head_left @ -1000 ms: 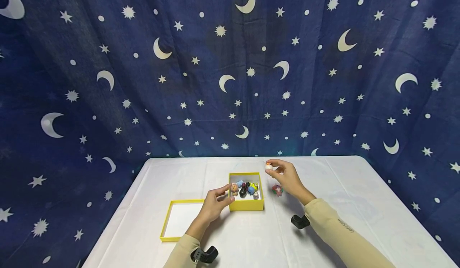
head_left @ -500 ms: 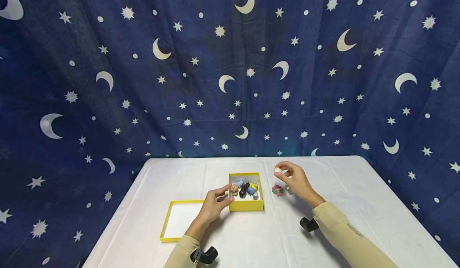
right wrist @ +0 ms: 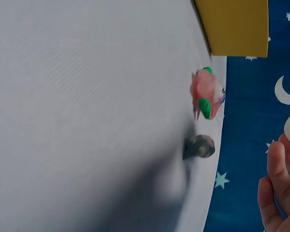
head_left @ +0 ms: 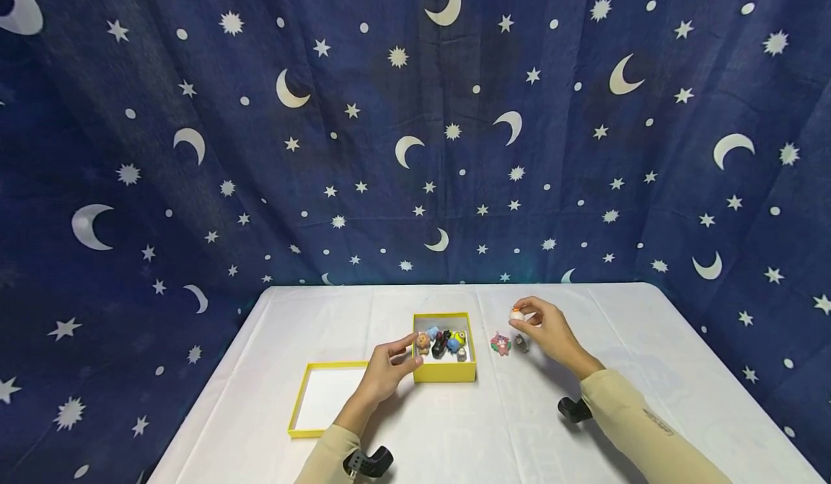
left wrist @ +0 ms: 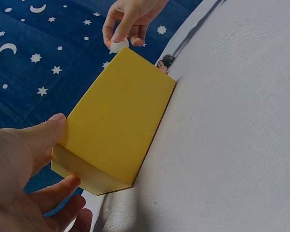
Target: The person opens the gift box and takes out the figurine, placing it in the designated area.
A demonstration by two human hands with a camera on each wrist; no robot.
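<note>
We pinch the white toy point(head_left: 516, 315) between the thumb and fingers of our right hand point(head_left: 552, 332), raised above the desk point(head_left: 454, 433), near the pink toy point(head_left: 500, 344) and the dark toy point(head_left: 521, 343). Our left hand point(head_left: 384, 368) is loosely spread, its thumb and fingers against the left end of the box point(head_left: 444, 374). The step in hand, as we judge it, is setting the white toy down beside those two. To do it well, we should pinch lightly, bring the toy down level, let it sit before we let go, and keep our fingers clear of the dark toy, which looks easy to tip. The left hand needs only to steady the box; hard pressure might shift it.

The head view alone shows the toys point(head_left: 441, 344) inside the box, and the lid point(head_left: 330, 397) lying inside up, on the left. The left wrist view meets just the outer walls, but it shows how thumb and fingers bear on them. The right wrist view brings out green parts on the pink toy and a gap between it and the dark toy. There the white toy is cut off by the frame, so we cannot tell how its base faces.
</note>
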